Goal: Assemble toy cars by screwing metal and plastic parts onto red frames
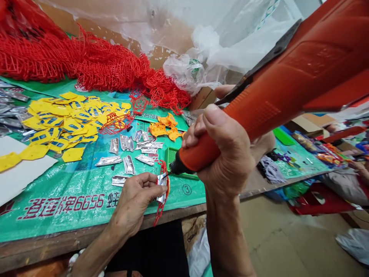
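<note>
My right hand [225,154] is wrapped round a large orange-red electric screwdriver [259,104], tilted down to the left. Its thin bit meets a small assembly, a silver part [162,186] lying on a red plastic frame [160,209], at the table's front edge. A bit of yellow-orange shows along the assembly's right side. My left hand [141,196] pinches the assembly from the left between thumb and fingers. Several loose silver parts [129,164] lie beyond my left hand. Behind the screwdriver's tip sits a green basket [171,154], partly hidden.
Yellow stickered pieces [73,154] are heaped at the left, with a long pile of red frames [106,65] behind. Orange parts [158,129] lie mid-table. White card [25,173] is at the left edge. Another person's hand [360,169] shows at the far right.
</note>
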Available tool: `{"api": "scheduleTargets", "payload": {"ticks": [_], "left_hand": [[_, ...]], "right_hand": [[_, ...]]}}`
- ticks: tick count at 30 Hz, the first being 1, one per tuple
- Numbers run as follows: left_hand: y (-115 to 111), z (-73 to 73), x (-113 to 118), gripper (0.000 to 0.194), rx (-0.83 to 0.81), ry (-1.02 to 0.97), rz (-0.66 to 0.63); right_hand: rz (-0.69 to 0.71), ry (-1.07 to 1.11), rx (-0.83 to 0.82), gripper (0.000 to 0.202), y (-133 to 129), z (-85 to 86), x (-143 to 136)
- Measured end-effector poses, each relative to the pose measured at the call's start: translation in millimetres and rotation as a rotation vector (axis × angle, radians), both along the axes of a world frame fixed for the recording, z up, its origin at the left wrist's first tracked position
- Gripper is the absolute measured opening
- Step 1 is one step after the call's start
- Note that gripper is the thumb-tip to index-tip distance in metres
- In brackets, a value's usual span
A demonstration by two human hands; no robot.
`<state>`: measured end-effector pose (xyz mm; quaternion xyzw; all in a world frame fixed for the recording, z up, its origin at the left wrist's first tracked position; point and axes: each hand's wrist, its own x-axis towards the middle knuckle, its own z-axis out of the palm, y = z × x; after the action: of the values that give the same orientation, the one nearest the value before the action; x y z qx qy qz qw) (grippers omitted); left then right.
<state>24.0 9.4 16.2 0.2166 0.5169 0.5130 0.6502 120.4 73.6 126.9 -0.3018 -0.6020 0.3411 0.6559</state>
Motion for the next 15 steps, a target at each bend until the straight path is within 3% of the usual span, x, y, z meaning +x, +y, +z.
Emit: {"api": "scheduleTargets", "payload": {"ticks": [5, 12, 15], "left_hand": [[1, 2.7, 2, 0.013, -0.001, -0.011, 0.012], [3, 0.4, 6, 0.012, 0.007, 0.008, 0.003], [3, -4.3, 9, 0.012, 0.022, 0.051, -0.009]], "right_hand": [[-0.010, -0.030, -0.032, 0.031, -3, -1.0, 1], [0.180, 0.017, -0.060, 0.030, -2, -11.6, 6], [0.180, -0.004, -0.092, 0.028, -2, -16.5, 5]]}}
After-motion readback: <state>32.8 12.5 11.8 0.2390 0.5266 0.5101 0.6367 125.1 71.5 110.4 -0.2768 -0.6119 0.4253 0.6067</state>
